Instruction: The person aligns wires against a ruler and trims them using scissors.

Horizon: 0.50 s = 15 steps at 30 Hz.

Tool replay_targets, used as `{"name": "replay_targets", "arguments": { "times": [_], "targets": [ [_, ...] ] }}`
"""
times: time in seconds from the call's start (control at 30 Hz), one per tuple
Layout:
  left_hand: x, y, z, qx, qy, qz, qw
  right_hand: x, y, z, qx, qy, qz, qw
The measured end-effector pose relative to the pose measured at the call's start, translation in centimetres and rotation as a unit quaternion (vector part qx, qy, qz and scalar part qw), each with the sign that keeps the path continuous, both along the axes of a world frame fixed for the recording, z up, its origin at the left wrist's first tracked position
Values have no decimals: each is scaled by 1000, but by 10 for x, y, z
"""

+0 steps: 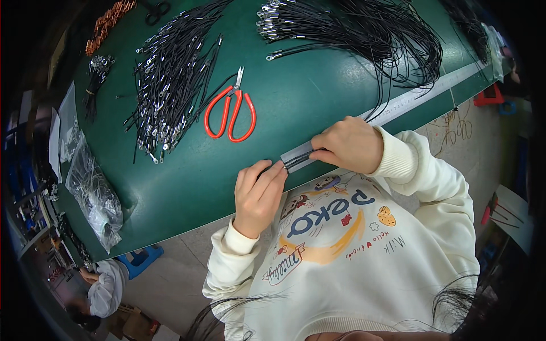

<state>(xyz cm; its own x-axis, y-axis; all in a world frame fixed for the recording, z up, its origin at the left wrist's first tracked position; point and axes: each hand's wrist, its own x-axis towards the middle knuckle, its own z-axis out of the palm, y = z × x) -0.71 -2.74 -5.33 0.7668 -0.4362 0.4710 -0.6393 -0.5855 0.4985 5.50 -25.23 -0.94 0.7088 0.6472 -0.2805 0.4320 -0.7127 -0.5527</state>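
Along the near table edge, thin black cables (pixel 298 161) lie over the end of a long metal ruler (pixel 409 102). My left hand (pixel 259 196) is closed, its fingertips pinching the cable ends at the ruler's tip. A short way to the right, my right hand (pixel 351 146) has its thumb and fingers pressed together on the same cables, covering part of the ruler. How many cables I hold cannot be made out. Scissors with red handles (pixel 232 116) lie on the table beyond my hands, blades slightly apart.
On the green table (pixel 187 193) lie a pile of black cables with metal ends (pixel 170 85) and a large bundle with ring terminals (pixel 364 34). Copper-coloured parts (pixel 108 25) and a clear plastic bag (pixel 94 187) are at left. Another person (pixel 108 287) sits at lower left.
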Motion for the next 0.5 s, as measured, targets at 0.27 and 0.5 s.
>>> {"name": "replay_targets", "arguments": {
  "times": [0.27, 0.5],
  "targets": [
    [4, -3, 5, 9, 13, -8, 1000, 0, -1, 0, 7, 14, 0, 1000],
    [7, 0, 5, 24, -2, -35, 999, -2, -4, -3, 1, -11, 18, 1000]
  ]
}}
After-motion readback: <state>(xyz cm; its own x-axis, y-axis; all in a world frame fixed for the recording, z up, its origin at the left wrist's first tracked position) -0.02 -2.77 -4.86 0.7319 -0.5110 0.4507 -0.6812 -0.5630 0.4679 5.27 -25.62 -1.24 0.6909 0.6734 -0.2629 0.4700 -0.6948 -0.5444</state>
